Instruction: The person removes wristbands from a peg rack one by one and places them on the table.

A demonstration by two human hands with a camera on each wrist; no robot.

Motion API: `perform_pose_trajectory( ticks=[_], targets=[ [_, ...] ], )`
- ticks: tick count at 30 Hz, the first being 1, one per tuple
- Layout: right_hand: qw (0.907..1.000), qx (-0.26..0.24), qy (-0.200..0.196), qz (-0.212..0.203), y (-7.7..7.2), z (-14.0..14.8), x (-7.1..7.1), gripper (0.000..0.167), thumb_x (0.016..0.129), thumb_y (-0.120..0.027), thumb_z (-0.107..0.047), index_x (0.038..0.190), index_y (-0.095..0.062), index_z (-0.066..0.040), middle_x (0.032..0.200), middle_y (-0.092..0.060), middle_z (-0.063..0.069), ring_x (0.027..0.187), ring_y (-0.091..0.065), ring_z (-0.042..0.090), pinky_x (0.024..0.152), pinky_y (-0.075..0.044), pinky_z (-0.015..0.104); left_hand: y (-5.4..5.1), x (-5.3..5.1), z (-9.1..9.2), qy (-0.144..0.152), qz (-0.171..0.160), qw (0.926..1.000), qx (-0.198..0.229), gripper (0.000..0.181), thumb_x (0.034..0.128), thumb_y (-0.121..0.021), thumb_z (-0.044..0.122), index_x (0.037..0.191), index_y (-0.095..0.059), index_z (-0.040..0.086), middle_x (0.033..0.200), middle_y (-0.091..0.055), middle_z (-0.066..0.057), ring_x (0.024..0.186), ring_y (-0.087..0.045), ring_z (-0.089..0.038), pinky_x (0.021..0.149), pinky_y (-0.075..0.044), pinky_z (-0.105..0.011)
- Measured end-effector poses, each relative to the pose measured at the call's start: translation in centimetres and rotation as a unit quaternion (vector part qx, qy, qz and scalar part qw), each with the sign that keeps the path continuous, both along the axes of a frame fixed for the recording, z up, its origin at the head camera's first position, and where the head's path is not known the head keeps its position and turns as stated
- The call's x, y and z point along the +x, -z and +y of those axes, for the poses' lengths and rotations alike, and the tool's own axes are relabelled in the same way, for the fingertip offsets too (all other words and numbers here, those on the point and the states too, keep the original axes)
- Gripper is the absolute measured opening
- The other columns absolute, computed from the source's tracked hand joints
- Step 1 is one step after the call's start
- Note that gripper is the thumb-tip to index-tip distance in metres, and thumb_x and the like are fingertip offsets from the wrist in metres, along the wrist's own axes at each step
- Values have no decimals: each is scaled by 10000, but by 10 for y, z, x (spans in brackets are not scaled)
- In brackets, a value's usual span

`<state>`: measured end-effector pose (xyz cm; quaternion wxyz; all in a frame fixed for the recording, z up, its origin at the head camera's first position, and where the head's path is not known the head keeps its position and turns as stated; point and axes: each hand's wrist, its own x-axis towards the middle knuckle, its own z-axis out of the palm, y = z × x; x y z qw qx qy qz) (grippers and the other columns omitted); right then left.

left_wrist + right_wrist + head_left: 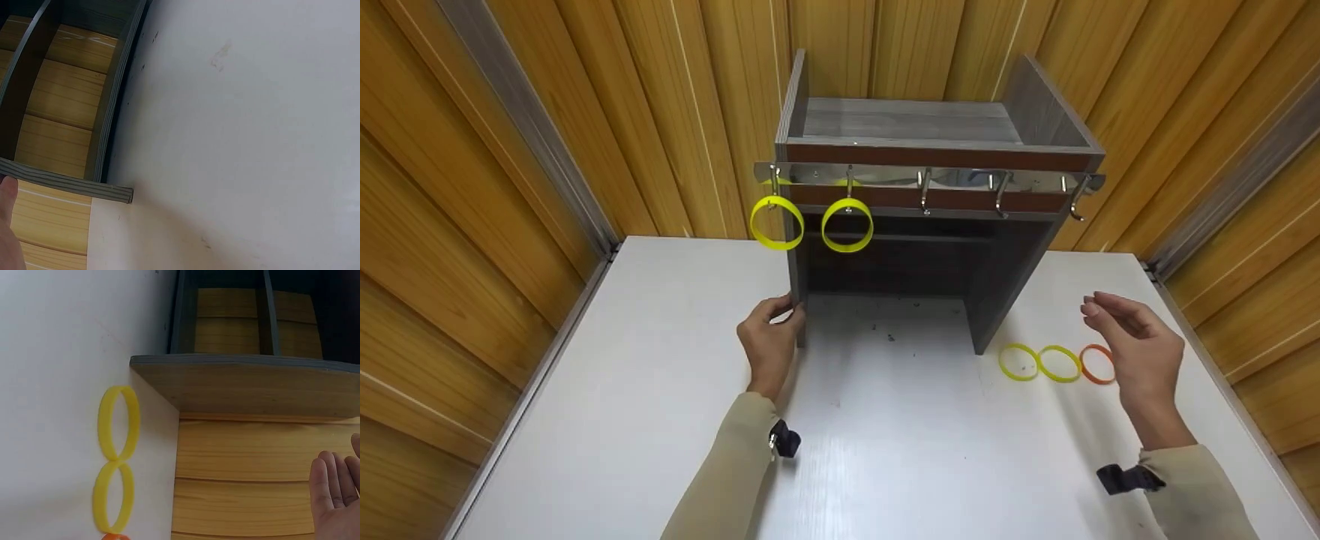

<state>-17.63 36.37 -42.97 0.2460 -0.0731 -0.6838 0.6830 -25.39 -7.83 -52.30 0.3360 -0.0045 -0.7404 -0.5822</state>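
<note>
My left hand (769,341) grips the lower front edge of the left side panel (794,266) of a grey wooden shelf unit (915,120). In the left wrist view, one finger (8,197) touches the panel's outer face. My right hand (1144,352) is raised at the right, empty, thumb near its fingertips; in the right wrist view its fingers look straight. Below and left of it lie two yellow rings (1018,379) (134,422) and an orange ring (1097,382) in a row. Two other yellow rings (777,246) (847,248) hang from the two leftmost hooks.
A shiny metal hook rail (885,176) runs across the unit's front; its three right hooks (925,196) carry nothing. The unit stands on a white table (660,375) before wood-plank walls (697,112). Dark specks (891,337) dot the tabletop.
</note>
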Motion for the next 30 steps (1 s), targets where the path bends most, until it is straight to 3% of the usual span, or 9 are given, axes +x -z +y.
perform_pose_trajectory(
  ticks=[9,18,21,25,30],
  targets=[
    [9974,382,-442,424,-19,-33,-2,323,934,-809,-23,1223,-720,92,1134,-786,109,986,-770,170,894,-597,242,2,-3,0,9,185,9998,41,177,811,-820,-127,955,-798,-26,958,-790,-126,916,-780,-296,785,-651,-509],
    [9913,834,-766,667,-30,-61,-8,280,952,-789,-18,1200,-724,93,1134,-776,131,1007,-769,191,907,-603,276,0,-3,1,-5,96,9999,-52,179,825,-814,-116,972,-798,-16,974,-793,-105,929,-781,-265,791,-657,-392],
    [9900,971,-791,645,-33,-68,-9,279,956,-794,-44,1201,-731,75,1143,-774,123,1024,-762,183,922,-595,262,0,-3,2,-7,89,10000,-18,175,820,-819,-116,965,-799,-19,968,-793,-113,922,-781,-275,785,-658,-449],
    [9896,812,-912,761,-36,-78,-10,278,947,-797,-22,1196,-730,83,1146,-774,136,1054,-757,195,930,-594,273,0,-4,2,17,75,10000,48,168,817,-823,-115,958,-799,-27,962,-793,-125,915,-780,-290,789,-646,-531],
    [9860,538,-1163,1071,-37,-92,-15,264,931,-785,52,1181,-727,112,1125,-775,177,1023,-766,221,900,-611,300,1,-4,3,82,11,9999,79,170,832,-820,-97,979,-805,-13,977,-794,-103,933,-777,-267,795,-648,-511]
  ],
)
